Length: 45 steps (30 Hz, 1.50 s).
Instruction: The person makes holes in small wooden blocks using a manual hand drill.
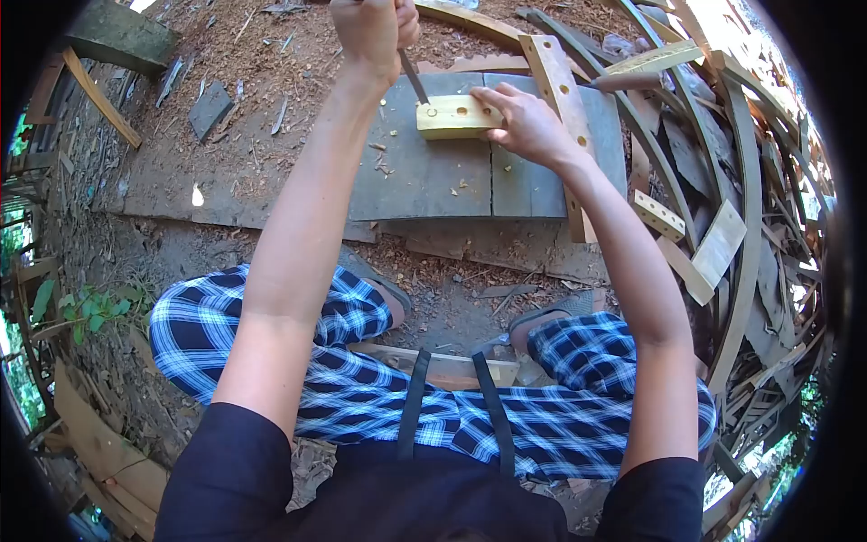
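A short pale wooden block [442, 129] with holes in its top face lies on a grey wooden board [424, 181]. My right hand [528, 125] grips the block's right end, fingers on top and thumb at the near side. At the top edge of the view, my left hand [372, 32] is closed round the upper part of a metal tool [414, 78]. The tool slants down to the right, its lower end at the block's left part. What my left fingers wrap round is partly cut off by the frame.
A long strip with holes [555, 81] lies on the board's right side. Curved wooden strips [745, 208] and a small drilled block [658, 216] are piled at the right. A grey beam [122, 36] stands at the upper left. Wood chips cover the ground.
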Motion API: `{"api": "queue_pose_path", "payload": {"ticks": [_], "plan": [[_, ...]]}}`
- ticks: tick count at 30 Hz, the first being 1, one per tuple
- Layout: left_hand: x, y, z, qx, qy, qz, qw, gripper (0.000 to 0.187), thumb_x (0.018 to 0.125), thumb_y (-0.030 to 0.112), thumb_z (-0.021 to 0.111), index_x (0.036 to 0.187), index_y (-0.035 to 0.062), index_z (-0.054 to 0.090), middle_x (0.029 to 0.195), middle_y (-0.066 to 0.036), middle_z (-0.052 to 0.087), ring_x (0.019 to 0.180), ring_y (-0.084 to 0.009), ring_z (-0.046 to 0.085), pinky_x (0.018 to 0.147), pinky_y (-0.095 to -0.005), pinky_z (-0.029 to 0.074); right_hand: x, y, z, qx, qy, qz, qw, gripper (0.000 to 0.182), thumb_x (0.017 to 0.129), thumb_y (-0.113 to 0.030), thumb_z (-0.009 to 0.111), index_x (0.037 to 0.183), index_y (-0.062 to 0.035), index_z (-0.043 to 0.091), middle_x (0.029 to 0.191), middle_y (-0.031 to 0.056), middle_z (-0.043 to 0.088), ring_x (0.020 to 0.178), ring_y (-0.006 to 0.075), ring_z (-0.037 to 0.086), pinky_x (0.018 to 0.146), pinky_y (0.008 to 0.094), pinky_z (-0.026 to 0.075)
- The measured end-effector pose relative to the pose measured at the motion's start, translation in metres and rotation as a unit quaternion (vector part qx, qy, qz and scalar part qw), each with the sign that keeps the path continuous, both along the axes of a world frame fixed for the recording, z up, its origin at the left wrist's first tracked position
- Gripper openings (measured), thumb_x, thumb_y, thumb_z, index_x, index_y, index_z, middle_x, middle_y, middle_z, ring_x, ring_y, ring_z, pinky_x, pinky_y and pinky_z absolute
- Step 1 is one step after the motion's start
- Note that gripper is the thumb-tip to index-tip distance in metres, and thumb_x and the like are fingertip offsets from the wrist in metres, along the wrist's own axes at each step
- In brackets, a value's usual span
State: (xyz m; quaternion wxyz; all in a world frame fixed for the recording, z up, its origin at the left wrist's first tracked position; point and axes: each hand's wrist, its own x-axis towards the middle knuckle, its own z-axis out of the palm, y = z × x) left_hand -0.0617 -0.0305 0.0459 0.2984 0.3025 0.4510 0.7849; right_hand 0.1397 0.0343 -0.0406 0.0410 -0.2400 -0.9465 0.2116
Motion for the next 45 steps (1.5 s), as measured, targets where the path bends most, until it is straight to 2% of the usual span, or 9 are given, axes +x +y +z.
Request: {"api": "queue_pose_path", "payload": {"ticks": [2, 11, 17, 22, 36, 39, 45], "plan": [[0.001, 0.005, -0.004, -0.018, 0.018, -0.002, 1.000, 0.043, 0.090, 0.022, 0.065, 0.056, 0.0187, 0.039, 0.045, 0.007, 0.035, 0.032, -0.0042, 0.029, 0.032, -0.0234, 0.021, -0.001, 0.001, -0.004, 0.016, 0.016, 0.018, 1.000, 0.062, 0.077, -0.017, 0.074, 0.135, -0.0150, 0.050, 0.114, 0.0113, 0.060, 0.103, 0.0321, 0.062, 0.090, 0.0407, 0.051], [0.004, 0.015, -0.019, -0.042, 0.015, -0.021, 0.999, 0.046, 0.092, 0.025, 0.064, 0.053, 0.0182, 0.039, 0.043, 0.007, 0.035, 0.031, -0.0052, 0.031, 0.031, -0.0239, 0.022, 0.001, -0.001, -0.004, 0.002, 0.026, 0.009, 1.000, 0.063, 0.077, -0.013, 0.074, 0.136, -0.0155, 0.050, 0.115, 0.0111, 0.061, 0.103, 0.0315, 0.062, 0.091, 0.0398, 0.051], [0.004, 0.016, -0.019, -0.051, 0.024, -0.012, 0.998, 0.047, 0.091, 0.025, 0.065, 0.053, 0.0182, 0.039, 0.042, 0.007, 0.035, 0.031, -0.0054, 0.031, 0.031, -0.0240, 0.023, 0.001, -0.001, -0.004, 0.000, 0.030, 0.008, 1.000, 0.063, 0.078, -0.013, 0.074, 0.136, -0.0153, 0.050, 0.115, 0.0112, 0.062, 0.104, 0.0310, 0.062, 0.092, 0.0395, 0.051], [0.008, 0.017, -0.020, -0.049, 0.041, 0.037, 0.997, 0.046, 0.091, 0.024, 0.065, 0.053, 0.0180, 0.040, 0.043, 0.007, 0.036, 0.031, -0.0055, 0.033, 0.031, -0.0243, 0.024, 0.000, -0.003, -0.003, -0.003, 0.030, 0.005, 1.000, 0.063, 0.078, -0.012, 0.074, 0.136, -0.0156, 0.050, 0.116, 0.0107, 0.062, 0.104, 0.0308, 0.062, 0.092, 0.0393, 0.051], [0.009, 0.016, -0.017, -0.067, 0.039, 0.033, 0.996, 0.042, 0.091, 0.023, 0.066, 0.056, 0.0176, 0.043, 0.044, 0.007, 0.038, 0.032, -0.0051, 0.034, 0.031, -0.0240, 0.025, 0.000, -0.003, -0.004, -0.010, 0.029, 0.000, 1.000, 0.058, 0.077, -0.011, 0.071, 0.132, -0.0149, 0.052, 0.114, 0.0086, 0.061, 0.107, 0.0295, 0.061, 0.092, 0.0404, 0.050], [0.012, 0.018, -0.017, -0.076, 0.050, 0.047, 0.995, 0.040, 0.091, 0.023, 0.065, 0.057, 0.0174, 0.044, 0.045, 0.007, 0.039, 0.032, -0.0050, 0.034, 0.031, -0.0239, 0.026, 0.000, -0.003, -0.004, -0.004, 0.038, 0.003, 0.999, 0.062, 0.077, -0.013, 0.074, 0.134, -0.0157, 0.051, 0.116, 0.0097, 0.061, 0.103, 0.0309, 0.063, 0.090, 0.0400, 0.051], [0.008, 0.015, -0.019, -0.068, 0.046, 0.026, 0.996, 0.040, 0.090, 0.022, 0.066, 0.057, 0.0172, 0.044, 0.045, 0.007, 0.039, 0.032, -0.0052, 0.035, 0.030, -0.0242, 0.027, 0.000, -0.004, -0.006, -0.003, 0.043, 0.001, 0.999, 0.057, 0.078, -0.012, 0.071, 0.131, -0.0156, 0.052, 0.114, 0.0084, 0.060, 0.107, 0.0295, 0.061, 0.092, 0.0408, 0.050]]}}
